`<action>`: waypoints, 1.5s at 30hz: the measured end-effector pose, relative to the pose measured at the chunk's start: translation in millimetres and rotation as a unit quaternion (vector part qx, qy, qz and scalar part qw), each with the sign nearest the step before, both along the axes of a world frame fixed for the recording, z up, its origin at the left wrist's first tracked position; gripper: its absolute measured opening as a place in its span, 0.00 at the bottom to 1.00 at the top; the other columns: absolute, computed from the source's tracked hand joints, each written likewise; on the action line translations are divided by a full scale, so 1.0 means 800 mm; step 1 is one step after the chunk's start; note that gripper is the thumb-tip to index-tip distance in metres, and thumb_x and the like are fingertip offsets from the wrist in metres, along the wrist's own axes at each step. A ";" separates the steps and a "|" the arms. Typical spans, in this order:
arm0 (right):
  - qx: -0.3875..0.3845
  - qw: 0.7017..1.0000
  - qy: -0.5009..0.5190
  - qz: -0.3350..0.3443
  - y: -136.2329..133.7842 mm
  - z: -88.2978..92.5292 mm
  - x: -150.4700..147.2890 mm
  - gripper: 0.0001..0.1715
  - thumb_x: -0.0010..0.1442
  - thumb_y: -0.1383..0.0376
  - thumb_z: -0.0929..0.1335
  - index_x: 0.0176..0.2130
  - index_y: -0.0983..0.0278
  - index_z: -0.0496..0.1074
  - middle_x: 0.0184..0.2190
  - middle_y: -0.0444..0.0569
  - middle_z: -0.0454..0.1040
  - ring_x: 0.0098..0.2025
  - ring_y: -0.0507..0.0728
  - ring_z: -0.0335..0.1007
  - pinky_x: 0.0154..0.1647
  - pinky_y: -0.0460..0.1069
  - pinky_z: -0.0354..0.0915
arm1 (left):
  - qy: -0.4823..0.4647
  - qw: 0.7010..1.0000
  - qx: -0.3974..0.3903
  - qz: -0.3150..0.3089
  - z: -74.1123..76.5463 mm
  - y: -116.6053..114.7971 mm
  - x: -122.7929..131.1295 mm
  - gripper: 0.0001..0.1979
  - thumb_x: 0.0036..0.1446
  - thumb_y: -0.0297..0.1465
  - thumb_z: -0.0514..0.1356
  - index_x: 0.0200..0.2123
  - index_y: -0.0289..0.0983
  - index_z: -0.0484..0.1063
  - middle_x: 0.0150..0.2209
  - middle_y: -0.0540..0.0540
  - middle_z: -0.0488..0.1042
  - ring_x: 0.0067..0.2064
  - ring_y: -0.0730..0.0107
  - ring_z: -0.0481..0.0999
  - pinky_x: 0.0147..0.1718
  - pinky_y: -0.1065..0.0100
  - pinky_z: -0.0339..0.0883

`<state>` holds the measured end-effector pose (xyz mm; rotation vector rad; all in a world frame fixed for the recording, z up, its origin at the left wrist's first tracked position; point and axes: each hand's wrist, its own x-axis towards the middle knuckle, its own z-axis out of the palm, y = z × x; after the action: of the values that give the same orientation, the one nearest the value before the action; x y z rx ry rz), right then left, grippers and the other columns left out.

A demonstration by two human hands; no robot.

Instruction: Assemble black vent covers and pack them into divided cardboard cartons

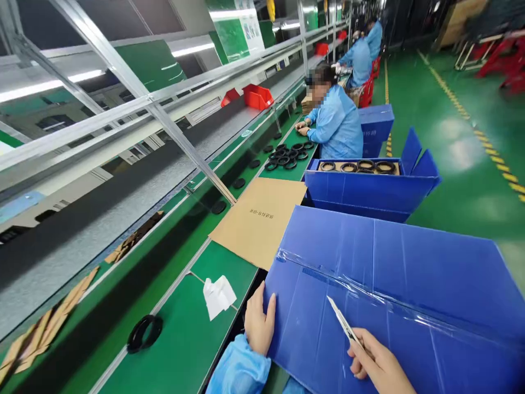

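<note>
A blue corrugated box (320,334) with its top flaps closed fills the lower right, with clear tape along the seam. My left hand (260,320) rests against the box's left edge, fingers apart and holding nothing. In my right hand (375,355) is a slim utility knife (344,323), its blade pointing up and left over the near flap, just below the taped seam. A brown cardboard sheet (262,216) with printed characters lies beyond the box's left corner. Crumpled white paper (219,295) and black rings (144,332) lie on the green bench.
An open blue box (353,191) holding black rings stands ahead. Beyond it, a person in blue (338,123) works beside a pile of black rings (289,156). A metal frame post (191,148) rises at left; red bins (257,97) sit on the conveyor (164,158).
</note>
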<state>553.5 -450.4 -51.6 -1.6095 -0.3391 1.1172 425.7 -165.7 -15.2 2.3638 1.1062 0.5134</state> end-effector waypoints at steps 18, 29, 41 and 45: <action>-0.218 0.712 -0.625 0.236 0.237 0.135 0.097 0.28 0.69 0.69 0.57 0.63 0.54 0.67 0.40 0.50 0.74 0.43 0.55 0.69 0.36 0.46 0.63 | -0.048 0.996 -0.057 -0.042 0.002 -0.019 -0.003 0.31 0.64 0.46 0.54 0.66 0.38 0.61 0.63 0.38 0.67 0.63 0.49 0.66 0.61 0.49 0.60; -0.307 0.643 -0.616 0.337 0.279 0.166 0.096 0.31 0.69 0.72 0.55 0.65 0.52 0.63 0.47 0.50 0.72 0.47 0.57 0.67 0.39 0.48 0.63 | -0.037 0.998 -0.003 -0.056 -0.010 -0.018 -0.005 0.28 0.66 0.43 0.54 0.65 0.38 0.62 0.64 0.39 0.66 0.64 0.52 0.66 0.60 0.51 0.63; -0.300 0.638 -0.621 0.343 0.268 0.174 0.097 0.33 0.68 0.73 0.54 0.67 0.55 0.60 0.48 0.51 0.73 0.49 0.58 0.66 0.41 0.49 0.64 | -0.028 0.998 0.016 -0.055 -0.016 -0.013 -0.004 0.28 0.65 0.44 0.54 0.64 0.38 0.63 0.63 0.39 0.68 0.62 0.51 0.68 0.59 0.49 0.65; -0.300 0.640 -0.616 0.346 0.262 0.172 0.102 0.34 0.66 0.75 0.56 0.67 0.55 0.60 0.49 0.50 0.73 0.50 0.58 0.66 0.41 0.48 0.64 | -0.038 0.998 0.020 -0.054 -0.015 -0.012 -0.004 0.28 0.65 0.44 0.54 0.64 0.38 0.64 0.63 0.39 0.68 0.62 0.52 0.68 0.59 0.49 0.65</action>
<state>635.3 -240.4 86.4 -2.8293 -1.7583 0.3878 422.2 -175.4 -27.1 2.4026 0.9370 0.5855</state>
